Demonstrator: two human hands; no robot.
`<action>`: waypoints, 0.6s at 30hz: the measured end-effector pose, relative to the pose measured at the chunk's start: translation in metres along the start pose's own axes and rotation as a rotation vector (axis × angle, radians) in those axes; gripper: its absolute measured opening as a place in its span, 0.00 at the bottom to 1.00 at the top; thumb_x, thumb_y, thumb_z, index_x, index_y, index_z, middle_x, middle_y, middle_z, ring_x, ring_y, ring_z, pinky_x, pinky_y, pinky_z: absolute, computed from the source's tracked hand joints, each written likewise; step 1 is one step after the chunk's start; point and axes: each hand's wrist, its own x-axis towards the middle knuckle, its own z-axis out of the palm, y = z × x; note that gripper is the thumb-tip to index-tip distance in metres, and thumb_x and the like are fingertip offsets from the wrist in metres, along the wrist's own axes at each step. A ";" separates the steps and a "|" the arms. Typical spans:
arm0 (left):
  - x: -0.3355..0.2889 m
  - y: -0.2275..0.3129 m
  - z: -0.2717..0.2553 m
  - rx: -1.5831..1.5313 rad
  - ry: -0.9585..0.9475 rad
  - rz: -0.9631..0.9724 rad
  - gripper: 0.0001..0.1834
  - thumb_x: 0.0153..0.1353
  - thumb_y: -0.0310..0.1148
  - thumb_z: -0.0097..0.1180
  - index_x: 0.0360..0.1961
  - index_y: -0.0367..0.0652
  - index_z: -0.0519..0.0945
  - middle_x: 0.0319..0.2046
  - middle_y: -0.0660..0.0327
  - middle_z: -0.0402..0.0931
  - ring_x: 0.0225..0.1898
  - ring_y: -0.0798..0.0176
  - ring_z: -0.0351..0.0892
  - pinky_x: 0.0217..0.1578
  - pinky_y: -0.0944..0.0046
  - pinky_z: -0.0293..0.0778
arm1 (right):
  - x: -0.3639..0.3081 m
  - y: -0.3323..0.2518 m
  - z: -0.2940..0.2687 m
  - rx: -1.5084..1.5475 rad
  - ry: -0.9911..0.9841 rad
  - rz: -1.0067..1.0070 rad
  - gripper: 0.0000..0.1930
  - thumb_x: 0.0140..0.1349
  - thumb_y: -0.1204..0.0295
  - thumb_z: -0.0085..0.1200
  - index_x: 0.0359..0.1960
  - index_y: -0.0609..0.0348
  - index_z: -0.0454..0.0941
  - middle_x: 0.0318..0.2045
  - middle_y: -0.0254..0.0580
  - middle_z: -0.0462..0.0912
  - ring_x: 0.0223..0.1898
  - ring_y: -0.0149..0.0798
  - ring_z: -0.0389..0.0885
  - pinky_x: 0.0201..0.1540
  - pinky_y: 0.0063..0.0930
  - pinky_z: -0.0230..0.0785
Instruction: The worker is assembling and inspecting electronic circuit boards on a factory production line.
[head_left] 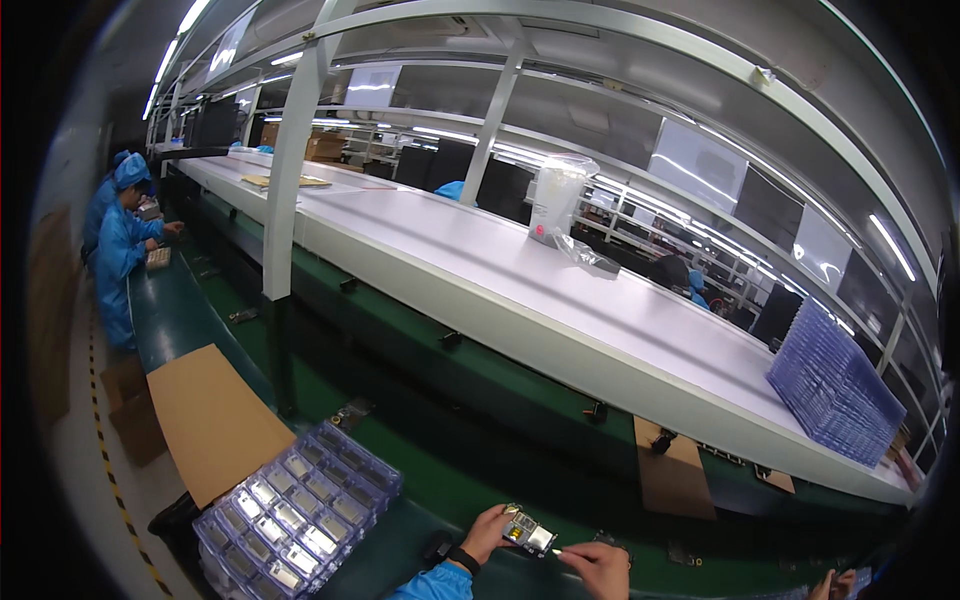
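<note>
A factory assembly line: a long green conveyor belt [190,310] runs ahead of the hands, a white shelf [480,270] above it, and workers in blue gowns [118,250] far to their left.

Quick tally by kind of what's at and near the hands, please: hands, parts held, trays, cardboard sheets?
Hands: 2, left hand, right hand
Small metal part, held: 1
Clear compartment tray stack: 1
Cardboard sheet beside tray: 1
Total: 5
</note>
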 end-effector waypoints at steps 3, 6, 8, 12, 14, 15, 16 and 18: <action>-0.005 0.001 0.002 0.026 -0.018 0.020 0.15 0.75 0.35 0.50 0.57 0.42 0.77 0.45 0.61 0.82 0.44 0.65 0.84 0.42 0.60 0.84 | 0.029 0.013 0.035 0.095 0.023 -0.079 0.08 0.60 0.73 0.66 0.38 0.65 0.87 0.40 0.51 0.88 0.42 0.46 0.88 0.46 0.32 0.78; -0.006 -0.008 0.002 0.124 -0.022 0.126 0.14 0.75 0.32 0.49 0.57 0.41 0.77 0.45 0.63 0.81 0.42 0.69 0.82 0.39 0.65 0.82 | 0.049 0.041 0.087 0.190 0.222 -0.304 0.06 0.62 0.78 0.64 0.40 0.66 0.83 0.44 0.53 0.86 0.40 0.43 0.86 0.44 0.32 0.78; -0.015 -0.003 0.003 0.120 0.024 0.139 0.14 0.74 0.31 0.49 0.56 0.41 0.78 0.44 0.64 0.81 0.41 0.71 0.81 0.39 0.67 0.80 | 0.054 0.046 0.101 0.153 0.153 -0.323 0.10 0.64 0.75 0.62 0.46 0.62 0.84 0.43 0.49 0.86 0.39 0.42 0.87 0.42 0.30 0.79; -0.012 0.000 0.001 0.004 -0.007 0.197 0.14 0.71 0.26 0.50 0.55 0.39 0.78 0.45 0.65 0.80 0.46 0.73 0.78 0.45 0.72 0.76 | 0.059 0.044 0.110 0.196 0.111 -0.191 0.09 0.57 0.75 0.70 0.40 0.61 0.90 0.42 0.45 0.87 0.40 0.40 0.88 0.44 0.29 0.80; -0.009 0.004 0.007 -0.006 -0.003 0.197 0.15 0.70 0.24 0.52 0.57 0.37 0.77 0.46 0.65 0.80 0.47 0.73 0.78 0.48 0.71 0.76 | 0.062 0.052 0.107 0.244 0.129 -0.133 0.11 0.54 0.76 0.72 0.40 0.60 0.90 0.42 0.43 0.86 0.39 0.40 0.88 0.42 0.29 0.81; -0.009 0.004 0.010 -0.003 0.020 0.166 0.15 0.70 0.24 0.53 0.57 0.37 0.77 0.46 0.64 0.80 0.48 0.73 0.79 0.49 0.70 0.76 | 0.063 0.048 0.103 0.274 0.140 -0.074 0.11 0.53 0.78 0.72 0.39 0.63 0.89 0.41 0.44 0.86 0.38 0.39 0.88 0.40 0.28 0.81; -0.007 0.004 0.010 0.024 0.026 0.156 0.16 0.70 0.24 0.54 0.58 0.37 0.77 0.47 0.64 0.80 0.48 0.72 0.79 0.50 0.70 0.76 | 0.065 0.053 0.101 0.274 0.152 -0.083 0.11 0.53 0.78 0.73 0.39 0.64 0.89 0.41 0.44 0.86 0.37 0.39 0.88 0.40 0.27 0.81; -0.012 0.015 0.015 0.062 0.063 0.109 0.16 0.72 0.27 0.54 0.58 0.38 0.77 0.47 0.64 0.80 0.46 0.72 0.80 0.45 0.70 0.79 | 0.069 0.063 0.099 0.285 0.180 -0.089 0.10 0.53 0.78 0.72 0.38 0.65 0.89 0.40 0.44 0.87 0.36 0.38 0.87 0.39 0.27 0.80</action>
